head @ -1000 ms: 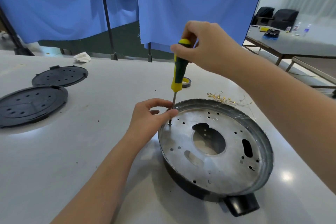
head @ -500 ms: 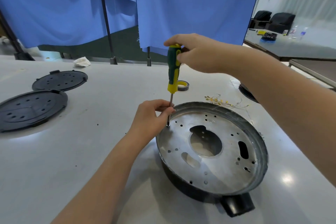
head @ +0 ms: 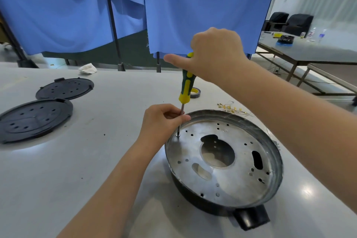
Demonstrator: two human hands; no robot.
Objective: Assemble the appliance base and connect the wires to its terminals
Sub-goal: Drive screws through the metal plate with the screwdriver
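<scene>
The round appliance base (head: pixel 270 137) lies upside down on the white table, its perforated metal plate (head: pixel 228 177) facing up. A green-and-yellow screwdriver (head: pixel 185 87) stands nearly upright, its tip on a screw (head: pixel 178 135) at the plate's left edge. My right hand (head: pixel 214 54) grips the top of the handle, the thumb stretched out to the left. My left hand (head: pixel 164 121) pinches the metal shaft just above the rim. A tangle of thin wires with gold terminals (head: pixel 231 107) lies on the table behind the base.
Two black perforated plastic covers (head: pixel 34 118) (head: pixel 64 88) lie at the left. A roll of tape (head: pixel 195 92) sits behind the screwdriver. A crumpled white cloth (head: pixel 87 68) lies at the far table edge, below blue curtains. Another table stands at the right.
My right hand has turned on the screwdriver handle, and the thumb now points left. The left hand stays on the shaft and the tip stays on the same screw.
</scene>
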